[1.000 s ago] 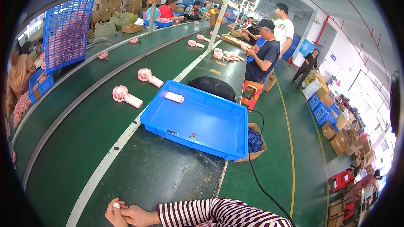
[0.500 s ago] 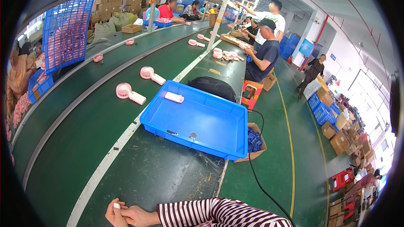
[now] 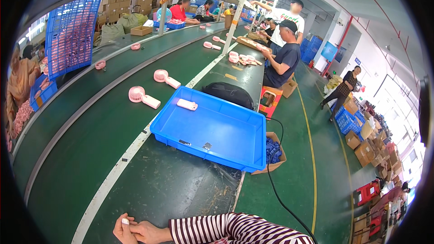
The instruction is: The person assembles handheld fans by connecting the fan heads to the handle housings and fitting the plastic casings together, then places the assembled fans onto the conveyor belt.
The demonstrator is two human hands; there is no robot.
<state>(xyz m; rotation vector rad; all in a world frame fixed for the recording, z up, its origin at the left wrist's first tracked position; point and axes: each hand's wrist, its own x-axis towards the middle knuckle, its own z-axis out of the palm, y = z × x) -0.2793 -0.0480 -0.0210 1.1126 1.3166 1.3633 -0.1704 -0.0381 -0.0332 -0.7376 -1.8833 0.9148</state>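
At the near edge of the table, my left hand (image 3: 123, 231) and my right hand (image 3: 150, 232) rest together, fingers curled in and touching. No object shows in either. A white patch covers the tip of one thumb. My right forearm wears a striped sleeve (image 3: 203, 227). Beyond the hands lies a shallow blue tray (image 3: 217, 138) with one pale pink handle-shaped part (image 3: 187, 104) in it. On the green belt left of the tray are two pink handheld fans, a nearer one (image 3: 137, 94) and a farther one (image 3: 160, 76).
A black bag (image 3: 229, 94) sits behind the tray. Below the table's right side stands a carton of blue pieces (image 3: 273, 150), a black cable (image 3: 274, 183) hanging by it. Across the belt stands a tall blue crate (image 3: 74, 36). A co-worker in a dark shirt (image 3: 285, 58) sits farther along.
The two nearer fans have shifted right and away along the belt. Pink parts on the far belt slid left. A person in the aisle has walked closer. My hands stayed still.
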